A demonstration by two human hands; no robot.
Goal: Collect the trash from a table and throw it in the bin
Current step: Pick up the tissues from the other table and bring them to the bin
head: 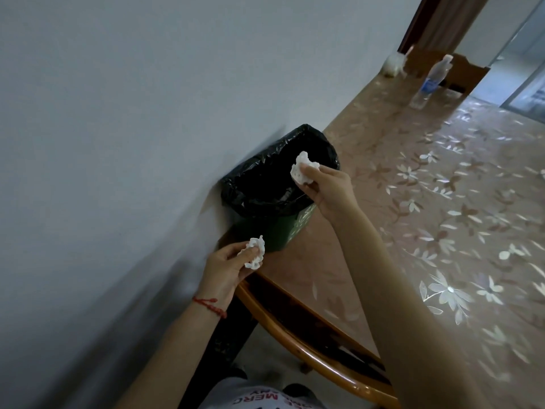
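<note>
The right hand [330, 188] pinches a crumpled white tissue [303, 172] over the open mouth of the black-lined green bin [274, 184], while the left hand [228, 268] pinches a smaller wad [255, 251] just short of the bin's near side. The bin stands at the table [427, 208] edge, tight against the wall [132, 113]. Across the floral tabletop, a plastic bottle [429, 82] stands at the far end.

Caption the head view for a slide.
Right hand holds a crumpled tissue over the black-lined bin; left hand holds another tissue.
</note>
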